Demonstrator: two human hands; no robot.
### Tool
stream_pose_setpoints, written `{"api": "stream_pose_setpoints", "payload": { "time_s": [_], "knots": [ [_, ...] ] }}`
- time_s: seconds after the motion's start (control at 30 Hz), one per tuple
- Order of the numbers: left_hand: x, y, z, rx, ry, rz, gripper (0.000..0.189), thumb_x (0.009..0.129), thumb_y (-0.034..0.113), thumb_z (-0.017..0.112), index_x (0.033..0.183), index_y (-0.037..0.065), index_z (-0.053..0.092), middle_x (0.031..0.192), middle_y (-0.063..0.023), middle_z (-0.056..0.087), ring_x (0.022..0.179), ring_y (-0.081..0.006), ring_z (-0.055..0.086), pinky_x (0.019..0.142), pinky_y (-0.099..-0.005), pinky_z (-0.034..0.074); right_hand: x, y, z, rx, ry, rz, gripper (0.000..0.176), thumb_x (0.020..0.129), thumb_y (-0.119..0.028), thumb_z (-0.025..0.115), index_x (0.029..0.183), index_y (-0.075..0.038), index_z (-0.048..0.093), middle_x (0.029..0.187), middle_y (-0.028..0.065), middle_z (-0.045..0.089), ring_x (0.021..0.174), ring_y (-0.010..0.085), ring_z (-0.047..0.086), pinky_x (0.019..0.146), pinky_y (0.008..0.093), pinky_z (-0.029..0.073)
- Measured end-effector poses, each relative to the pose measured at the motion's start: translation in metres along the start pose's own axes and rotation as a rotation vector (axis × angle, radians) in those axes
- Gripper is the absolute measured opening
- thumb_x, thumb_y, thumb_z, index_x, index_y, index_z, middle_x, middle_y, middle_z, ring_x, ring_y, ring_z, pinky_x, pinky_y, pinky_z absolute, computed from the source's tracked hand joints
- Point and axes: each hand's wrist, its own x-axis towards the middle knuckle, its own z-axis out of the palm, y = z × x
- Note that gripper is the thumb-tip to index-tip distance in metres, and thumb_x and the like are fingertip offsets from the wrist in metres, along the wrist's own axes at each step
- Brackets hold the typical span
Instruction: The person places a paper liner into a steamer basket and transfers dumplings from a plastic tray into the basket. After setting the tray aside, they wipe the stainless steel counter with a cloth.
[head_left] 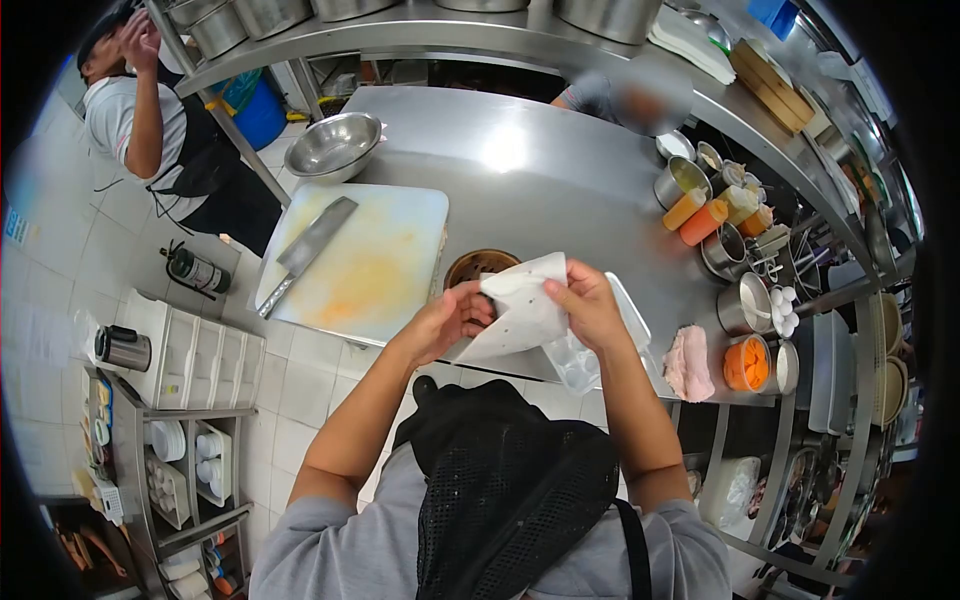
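My right hand [585, 305] pinches a sheet of white paper [525, 310] dotted with small holes, thumb on its front. At the sheet's left edge is my left hand [445, 322], its fingers loosely curled and apart, with no clear grip on the paper. Behind the paper, partly covered by it, a round brown basket [462, 270] with dark slots inside sits on the steel table [540, 190]. Under my right hand, clear plastic containers [575, 365] lie at the table's near edge.
Left stands a white cutting board [385, 240] with a cleaver [315, 240] on it, and a metal bowl [335, 145] behind. To the right are sauce bottles [703, 222], a pink cloth [688, 362] and a tub of orange pieces [746, 362]. A person [170, 130] stands far left; another is across the table.
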Motion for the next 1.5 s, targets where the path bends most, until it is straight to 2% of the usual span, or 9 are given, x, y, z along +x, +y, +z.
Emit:
{"api": "stream_pose_setpoints", "payload": {
  "time_s": [0.1,0.43,0.53,0.6,0.67,0.73,1.03,1.2,1.5],
  "knots": [
    [-0.002,-0.008,0.003,-0.164,-0.026,-0.146,0.072,0.085,0.045,0.071,0.139,0.005,0.044,0.135,-0.0096,0.053,0.121,-0.0204,0.053,0.104,-0.0393,0.041,0.004,0.009,0.019,0.198,-0.068,0.089,0.018,0.093,-0.008,0.063,0.109,0.0,0.063,0.097,0.0045,0.069,0.085,0.0119,0.064,0.081,0.0275,0.052],
    [0.003,0.012,-0.032,0.477,0.505,0.02,0.022,0.094,0.012,0.062,0.112,-0.002,0.062,0.104,-0.0095,0.07,0.088,-0.0156,0.067,0.079,-0.0295,0.054,0.038,0.073,-0.031,-0.332,0.164,0.081,0.016,0.095,-0.012,0.061,0.106,-0.001,0.063,0.091,0.0034,0.069,0.075,0.0054,0.06,0.064,0.0224,0.048],
    [0.018,0.01,-0.052,0.696,0.551,0.039,0.022,0.092,0.012,0.064,0.108,-0.003,0.062,0.093,-0.0083,0.071,0.078,-0.0176,0.067,0.071,-0.0304,0.053,0.05,0.095,-0.03,-0.25,0.269,-0.085,0.02,0.093,-0.015,0.064,0.106,0.0,0.062,0.088,0.0099,0.07,0.076,0.0153,0.065,0.065,0.0296,0.05],
    [0.019,0.005,-0.053,1.022,0.671,0.046,0.021,0.089,0.011,0.066,0.106,-0.001,0.063,0.093,-0.0099,0.069,0.079,-0.022,0.066,0.072,-0.0338,0.052,0.048,0.107,-0.032,-0.961,0.37,-0.091,0.037,0.09,-0.021,0.066,0.118,0.0,0.054,0.091,0.0209,0.068,0.08,0.0335,0.067,0.072,0.0395,0.052],
    [0.027,0.004,-0.044,1.353,0.775,0.074,0.021,0.085,0.009,0.068,0.104,0.001,0.064,0.092,-0.0115,0.068,0.081,-0.0264,0.065,0.073,-0.0372,0.051,0.042,0.113,-0.029,-0.953,0.387,-0.034,0.045,0.089,-0.023,0.067,0.124,-0.001,0.048,0.093,0.0253,0.066,0.085,0.0397,0.066,0.075,0.0434,0.051],
    [0.028,-0.003,-0.031,1.669,0.603,0.634,0.024,0.079,0.011,0.07,0.102,0.005,0.065,0.1,-0.0136,0.064,0.095,-0.0325,0.06,0.082,-0.0428,0.046,0.038,0.112,-0.023,-0.941,0.402,0.032,0.054,0.088,-0.026,0.067,0.131,-0.003,0.042,0.096,0.0298,0.064,0.09,0.0458,0.064,0.079,0.0473,0.05],
    [0.033,-0.029,-0.027,1.938,0.151,0.373,0.036,0.075,0.023,0.074,0.107,0.006,0.067,0.113,-0.0104,0.06,0.107,-0.0288,0.054,0.091,-0.0413,0.042,0.027,0.091,-0.005,-1.288,0.372,-0.267,0.054,0.084,-0.026,0.07,0.129,-0.007,0.048,0.116,0.02,0.055,0.108,0.0359,0.057,0.096,0.0466,0.044],
    [0.043,-0.022,-0.024,1.993,0.09,0.289,0.051,0.074,0.03,0.076,0.113,0.001,0.062,0.114,-0.0143,0.058,0.107,-0.0315,0.055,0.09,-0.042,0.044,0.028,0.109,-0.005,-1.5,-0.175,-0.451,0.039,0.079,-0.027,0.073,0.113,-0.01,0.062,0.115,0.0071,0.059,0.109,0.0233,0.057,0.107,0.0538,0.03],
    [0.071,-0.033,-0.02,2.206,-0.017,-0.456,0.074,0.087,0.038,0.06,0.137,-0.013,0.04,0.146,-0.0288,0.036,0.133,-0.0427,0.037,0.106,-0.042,0.04,0.043,0.104,0.01,-1.786,-0.278,-0.188,0.032,0.084,-0.025,0.065,0.109,-0.006,0.063,0.117,0.0095,0.063,0.105,0.0245,0.063,0.109,0.0633,0.023]
  ]
}}
